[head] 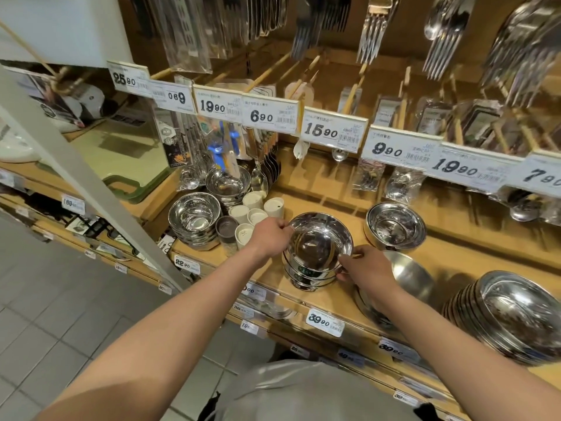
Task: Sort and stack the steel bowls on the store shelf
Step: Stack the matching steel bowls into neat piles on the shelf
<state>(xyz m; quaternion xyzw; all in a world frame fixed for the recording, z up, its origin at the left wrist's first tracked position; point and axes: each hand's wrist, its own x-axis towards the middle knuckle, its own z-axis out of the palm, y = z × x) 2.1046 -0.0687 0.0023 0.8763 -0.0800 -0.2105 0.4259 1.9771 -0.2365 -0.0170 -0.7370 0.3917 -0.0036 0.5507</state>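
Note:
A stack of shiny steel bowls [317,252] stands in the middle of the wooden shelf [449,256]. My left hand [270,235] grips the top bowl's rim on its left side. My right hand [368,268] holds the stack's right side, near the rim. Other bowl stacks stand at the left [194,218], back left [227,183], back right [394,227] and far right [513,314]. A matte steel bowl [409,278] lies partly hidden behind my right hand.
Several small white cups [253,212] and a dark cup [226,227] crowd the space left of the held stack. Price tags [332,129] hang on a rail above, with packed cutlery [376,31] hanging higher. A green tray [127,156] lies at the left.

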